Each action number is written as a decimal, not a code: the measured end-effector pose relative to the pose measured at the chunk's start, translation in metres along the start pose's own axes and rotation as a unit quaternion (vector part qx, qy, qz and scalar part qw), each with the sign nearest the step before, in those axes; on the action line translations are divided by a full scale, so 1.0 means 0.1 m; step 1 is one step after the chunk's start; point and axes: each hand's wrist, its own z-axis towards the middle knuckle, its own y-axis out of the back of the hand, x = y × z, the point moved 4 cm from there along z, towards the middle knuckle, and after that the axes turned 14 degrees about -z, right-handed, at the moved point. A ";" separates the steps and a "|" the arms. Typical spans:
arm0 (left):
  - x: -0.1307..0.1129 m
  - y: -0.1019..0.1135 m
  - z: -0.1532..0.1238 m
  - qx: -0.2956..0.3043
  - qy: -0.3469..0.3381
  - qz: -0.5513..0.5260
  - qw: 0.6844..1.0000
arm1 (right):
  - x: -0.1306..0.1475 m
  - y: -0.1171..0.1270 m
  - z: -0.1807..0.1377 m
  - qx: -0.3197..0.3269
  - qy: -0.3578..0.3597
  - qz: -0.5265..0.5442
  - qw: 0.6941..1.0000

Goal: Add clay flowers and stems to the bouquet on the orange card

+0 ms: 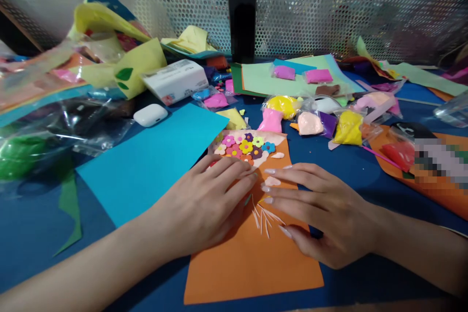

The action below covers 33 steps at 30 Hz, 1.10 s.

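An orange sheet of paper (pixel 252 273) lies before me, with a bunch of colourful paper-like flowers (pixel 245 146) on a pale pink clay patch near its top. Below the flowers, thin pale strips (pixel 266 217) fan out like stems. My left hand (pixel 215 197) rests over the sheet's left half, fingers stretched forward and down, its thumb hidden. Across from it, my right hand (pixel 318 209) is spread with its fingertips on or just above the sheet, beside a small pale pink clay piece (pixel 272 182). Another pale piece (pixel 278 155) sits right of the flowers.
A blue sheet (pixel 157 165) lies to the left, near a white earbud case (pixel 150 115) and a white box (pixel 177 80). Clay packets, including a yellow one (pixel 348 127), lie behind the orange sheet. A dark phone (pixel 242 27) stands against a perforated metal panel (pixel 285 24).
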 end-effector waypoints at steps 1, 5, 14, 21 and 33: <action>0.00 0.00 0.00 0.002 0.001 0.000 1.000 | 0.00 0.01 0.00 -0.016 0.000 -0.004 1.000; 0.01 -0.02 -0.02 0.008 0.006 0.002 1.000 | -0.01 0.04 -0.01 -0.054 -0.004 -0.003 0.999; 0.00 0.00 0.00 0.001 0.002 0.006 1.000 | -0.01 0.01 0.01 -0.039 -0.015 -0.011 0.999; 0.00 0.01 0.00 -0.003 0.002 0.012 1.000 | 0.00 0.02 0.02 -0.034 -0.007 -0.005 0.999; 0.00 0.00 0.01 0.000 0.002 0.005 1.000 | 0.02 0.04 0.01 -0.039 0.010 0.016 0.999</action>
